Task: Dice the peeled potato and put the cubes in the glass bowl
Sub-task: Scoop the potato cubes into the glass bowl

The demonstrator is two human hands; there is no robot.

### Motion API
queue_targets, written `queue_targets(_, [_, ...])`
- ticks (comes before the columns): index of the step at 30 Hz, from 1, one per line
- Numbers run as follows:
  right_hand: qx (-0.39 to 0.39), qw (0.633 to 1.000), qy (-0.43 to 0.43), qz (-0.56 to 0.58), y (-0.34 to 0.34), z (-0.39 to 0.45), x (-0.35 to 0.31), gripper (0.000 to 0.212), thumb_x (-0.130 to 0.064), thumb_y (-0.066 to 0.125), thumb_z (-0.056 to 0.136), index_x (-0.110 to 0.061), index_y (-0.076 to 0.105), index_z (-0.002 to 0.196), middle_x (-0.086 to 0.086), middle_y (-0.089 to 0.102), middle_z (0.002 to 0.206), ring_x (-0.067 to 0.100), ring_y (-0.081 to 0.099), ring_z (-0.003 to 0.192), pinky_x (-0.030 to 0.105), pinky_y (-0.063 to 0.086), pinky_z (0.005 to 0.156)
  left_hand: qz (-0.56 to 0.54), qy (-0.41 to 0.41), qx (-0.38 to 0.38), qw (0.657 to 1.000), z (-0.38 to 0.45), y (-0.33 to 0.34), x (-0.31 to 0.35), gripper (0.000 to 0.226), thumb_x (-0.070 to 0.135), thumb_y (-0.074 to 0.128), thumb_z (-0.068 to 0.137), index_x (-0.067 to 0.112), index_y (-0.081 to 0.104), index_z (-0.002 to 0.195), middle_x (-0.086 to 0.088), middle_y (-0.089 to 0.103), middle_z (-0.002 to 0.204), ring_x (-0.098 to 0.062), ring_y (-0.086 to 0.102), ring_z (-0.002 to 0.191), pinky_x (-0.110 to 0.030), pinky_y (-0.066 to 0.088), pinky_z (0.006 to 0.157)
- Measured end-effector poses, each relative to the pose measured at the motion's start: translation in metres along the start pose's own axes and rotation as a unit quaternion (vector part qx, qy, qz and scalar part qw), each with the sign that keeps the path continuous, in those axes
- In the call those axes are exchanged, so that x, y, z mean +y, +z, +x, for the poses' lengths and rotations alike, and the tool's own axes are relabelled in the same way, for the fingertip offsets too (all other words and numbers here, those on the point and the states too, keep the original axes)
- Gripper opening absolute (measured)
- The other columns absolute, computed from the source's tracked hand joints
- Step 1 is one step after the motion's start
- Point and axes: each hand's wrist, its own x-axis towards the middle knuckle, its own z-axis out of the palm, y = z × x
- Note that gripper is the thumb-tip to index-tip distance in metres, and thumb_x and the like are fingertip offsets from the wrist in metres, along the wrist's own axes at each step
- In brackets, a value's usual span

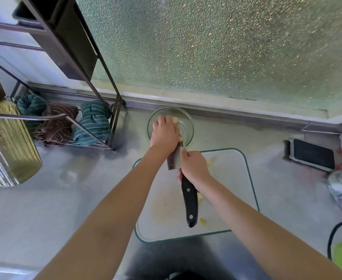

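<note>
Potato cubes (pixel 180 139), wet, light and slippery, ride the knife (pixel 175 158) in right-hand (pixel 194 167) grip over the bowl (pixel 188 118) by the table's back edge, flat left hand (pixel 164 133) sweeping.

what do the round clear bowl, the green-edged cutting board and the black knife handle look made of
Round clear bowl: glass, glossy; the counter shows through it. Green-edged cutting board: probably tempered glass, see-through with a green rim. Black knife handle: likely glossy plastic with metal rivets.
</note>
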Motion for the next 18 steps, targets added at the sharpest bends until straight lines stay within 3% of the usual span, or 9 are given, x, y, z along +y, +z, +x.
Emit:
queue_targets(3, [-0.012, 0.997, 0.056, 0.05, -0.008, -0.001, -0.006, 0.043, -0.033, 0.035, 0.101, -0.006, 0.042, 0.069, 0.011, 0.048, 0.048, 0.018, 0.043, 0.023, 0.015, 0.032, 0.031, 0.018, 0.006, -0.025, 1.0, 0.004, -0.008, 0.002, 0.033, 0.022, 0.031, 0.098, 0.001, 0.038, 0.122, -0.018, 0.04, 0.125, -0.036, 0.04, 0.109, -0.043, 0.036, 0.087])
queue_targets(7, [-0.021, 0.994, 0.088, 0.063, -0.018, -0.002, -0.009, 0.041, -0.036, 0.038, 0.101, -0.003, 0.045, 0.077, 0.012, 0.048, 0.05, 0.019, 0.044, 0.025, 0.019, 0.037, 0.033, 0.146, 0.075, 0.002, 0.986, 0.005, -0.023, 0.001, 0.03, 0.004, 0.04, 0.09, 0.008, 0.041, 0.12, -0.012, 0.047, 0.123, -0.035, 0.05, 0.105, -0.041, 0.042, 0.08])
queue_targets(10, [-0.029, 0.994, 0.086, 0.057, -0.028, -0.003, -0.009, 0.041, -0.037, 0.038, 0.1, -0.001, 0.05, 0.084, 0.013, 0.049, 0.053, 0.02, 0.045, 0.024, 0.018, 0.036, 0.032, 0.133, 0.09, 0.016, 0.987, 0.0, -0.036, -0.002, 0.033, -0.002, 0.046, 0.082, 0.01, 0.044, 0.112, -0.01, 0.053, 0.116, -0.033, 0.052, 0.101, -0.038, 0.042, 0.071])
queue_targets(11, [-0.03, 0.994, 0.085, 0.054, -0.03, -0.003, -0.009, 0.042, -0.038, 0.038, 0.1, -0.001, 0.051, 0.084, 0.013, 0.049, 0.054, 0.02, 0.045, 0.024, 0.018, 0.037, 0.032, 0.111, 0.093, 0.023, 0.989, -0.003, -0.038, -0.004, 0.03, 0.0, 0.046, 0.083, 0.011, 0.046, 0.111, -0.009, 0.054, 0.117, -0.032, 0.05, 0.105, -0.038, 0.041, 0.074])
queue_targets(13, [-0.031, 0.994, 0.089, 0.061, -0.031, -0.004, -0.01, 0.042, -0.038, 0.039, 0.1, -0.001, 0.051, 0.085, 0.013, 0.049, 0.055, 0.02, 0.044, 0.023, 0.018, 0.037, 0.033, 0.009, 0.11, 0.013, 0.994, -0.01, -0.038, -0.004, 0.03, 0.018, 0.048, 0.091, 0.015, 0.048, 0.121, -0.007, 0.049, 0.132, -0.026, 0.038, 0.125, -0.038, 0.032, 0.097])
queue_targets(14, [-0.032, 0.993, 0.09, 0.069, -0.031, -0.005, -0.011, 0.041, -0.038, 0.039, 0.1, -0.001, 0.05, 0.085, 0.013, 0.048, 0.055, 0.02, 0.044, 0.023, 0.019, 0.038, 0.033, -0.054, 0.118, -0.017, 0.991, -0.013, -0.036, -0.004, 0.041, 0.031, 0.05, 0.091, 0.017, 0.044, 0.13, -0.005, 0.041, 0.142, -0.023, 0.026, 0.135, -0.038, 0.02, 0.109])
queue_targets(16, [-0.035, 0.993, 0.085, 0.07, -0.031, -0.006, -0.012, 0.04, -0.036, 0.039, 0.1, 0.001, 0.051, 0.087, 0.013, 0.048, 0.056, 0.02, 0.044, 0.023, 0.018, 0.037, 0.032, -0.097, 0.135, -0.08, 0.983, -0.017, -0.03, -0.001, 0.074, 0.053, 0.056, 0.083, 0.019, 0.029, 0.142, -0.001, 0.02, 0.153, -0.02, -0.001, 0.143, -0.041, -0.001, 0.116])
queue_targets(18, [-0.04, 0.993, 0.085, 0.067, -0.031, -0.009, -0.012, 0.04, -0.035, 0.039, 0.1, 0.001, 0.053, 0.089, 0.014, 0.048, 0.056, 0.02, 0.044, 0.023, 0.017, 0.037, 0.031, -0.078, 0.111, -0.088, 0.987, -0.015, -0.024, -0.002, 0.095, 0.064, 0.057, 0.075, 0.017, 0.017, 0.147, 0.0, 0.009, 0.156, -0.02, -0.015, 0.142, -0.044, -0.003, 0.115])
